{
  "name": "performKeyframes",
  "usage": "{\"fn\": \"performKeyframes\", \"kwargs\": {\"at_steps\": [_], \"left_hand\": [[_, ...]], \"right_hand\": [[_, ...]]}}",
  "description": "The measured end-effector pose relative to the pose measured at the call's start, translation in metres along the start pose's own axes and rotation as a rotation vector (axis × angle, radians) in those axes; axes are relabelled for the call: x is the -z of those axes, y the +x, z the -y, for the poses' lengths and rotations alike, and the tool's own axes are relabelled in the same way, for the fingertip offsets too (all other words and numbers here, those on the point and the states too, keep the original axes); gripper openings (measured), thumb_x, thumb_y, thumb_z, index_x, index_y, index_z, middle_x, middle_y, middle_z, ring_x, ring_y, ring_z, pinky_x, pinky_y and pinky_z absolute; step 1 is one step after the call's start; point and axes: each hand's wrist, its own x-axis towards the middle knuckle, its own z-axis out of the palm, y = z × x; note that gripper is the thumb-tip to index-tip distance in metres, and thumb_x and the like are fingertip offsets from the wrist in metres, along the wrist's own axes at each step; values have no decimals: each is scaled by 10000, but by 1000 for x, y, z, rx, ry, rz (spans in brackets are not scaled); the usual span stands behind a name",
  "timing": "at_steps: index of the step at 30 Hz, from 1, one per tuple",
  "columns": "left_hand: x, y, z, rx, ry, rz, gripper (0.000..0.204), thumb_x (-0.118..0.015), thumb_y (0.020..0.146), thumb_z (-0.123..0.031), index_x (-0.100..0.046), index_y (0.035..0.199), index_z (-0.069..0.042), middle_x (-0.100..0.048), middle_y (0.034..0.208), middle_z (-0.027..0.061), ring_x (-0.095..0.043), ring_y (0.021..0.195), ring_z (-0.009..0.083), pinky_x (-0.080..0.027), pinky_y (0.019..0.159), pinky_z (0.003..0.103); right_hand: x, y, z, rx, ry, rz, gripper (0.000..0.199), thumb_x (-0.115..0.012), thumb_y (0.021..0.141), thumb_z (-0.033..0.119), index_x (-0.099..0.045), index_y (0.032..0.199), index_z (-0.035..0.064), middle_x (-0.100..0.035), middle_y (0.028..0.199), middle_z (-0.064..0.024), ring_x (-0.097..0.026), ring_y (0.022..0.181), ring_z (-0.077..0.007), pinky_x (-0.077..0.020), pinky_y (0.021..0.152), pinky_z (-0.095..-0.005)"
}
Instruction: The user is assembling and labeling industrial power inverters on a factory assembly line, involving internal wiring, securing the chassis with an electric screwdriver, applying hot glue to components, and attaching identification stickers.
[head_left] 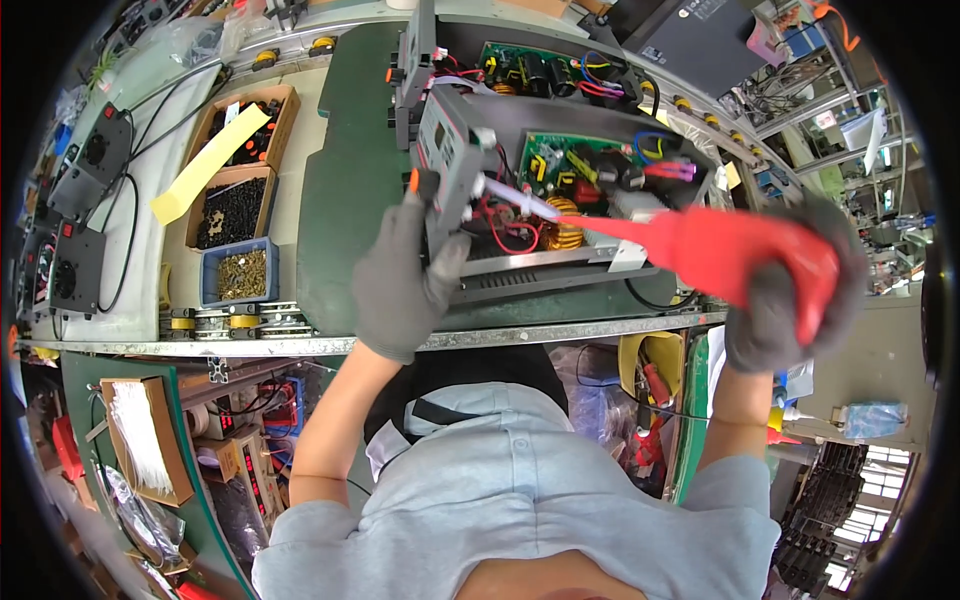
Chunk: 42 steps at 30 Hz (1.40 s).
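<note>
A gloved left hand (405, 285) clamps a grey box (460, 180) at upper centre, its board (545, 160) and wires (512, 238) in place but not yet covered, as the right hand (765, 328) clasps a red tool (705, 250).

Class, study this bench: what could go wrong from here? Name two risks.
The red tool in the right hand reaches over the open unit, so a slip might scrape the copper coil.

The left hand holds the front panel; if that hold loosens, the unit might shift.
</note>
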Motion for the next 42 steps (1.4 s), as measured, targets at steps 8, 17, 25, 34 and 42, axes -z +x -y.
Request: {"fn": "performKeyframes", "kwargs": {"at_steps": [8,17,25,34,42], "left_hand": [[19,21,-4,99,-164,-74,482,-551,869,-354,-513,1127,51,-591,963,228,-600,853,381,-467,729,359],[25,18,-7,160,-114,2,539,-520,884,-389,-471,1207,40,-589,819,89,-518,718,148,-430,680,279],[20,15,0,102,-109,-61,529,-529,849,-480,-535,1074,-1,-551,841,176,-552,680,342,-441,608,355],[22,8,-1,99,-28,-26,555,-526,855,-471,-511,1083,34,-529,815,184,-536,643,348,-430,563,365],[23,8,1,94,-56,-58,420,-465,908,-256,-464,1249,-11,-545,874,189,-561,735,322,-446,667,331]], "right_hand": [[-2,-45,-60,136,-25,69,488,-760,662,108,-470,1046,29,-607,873,-140,-608,727,-211,-492,613,-303],[-36,-23,-64,279,-271,331,449,-758,627,88,-509,990,0,-631,825,-133,-624,672,-250,-497,573,-306],[-54,-15,-72,294,-270,435,423,-754,584,197,-586,962,108,-599,773,-10,-567,575,-181,-426,494,-281],[-60,-10,-60,285,-384,556,456,-740,569,234,-588,988,136,-568,755,-9,-564,575,-188,-424,491,-297],[-27,-11,-24,-158,-72,147,565,-771,685,196,-488,1140,17,-587,1084,-149,-608,884,-240,-526,760,-366]]}}
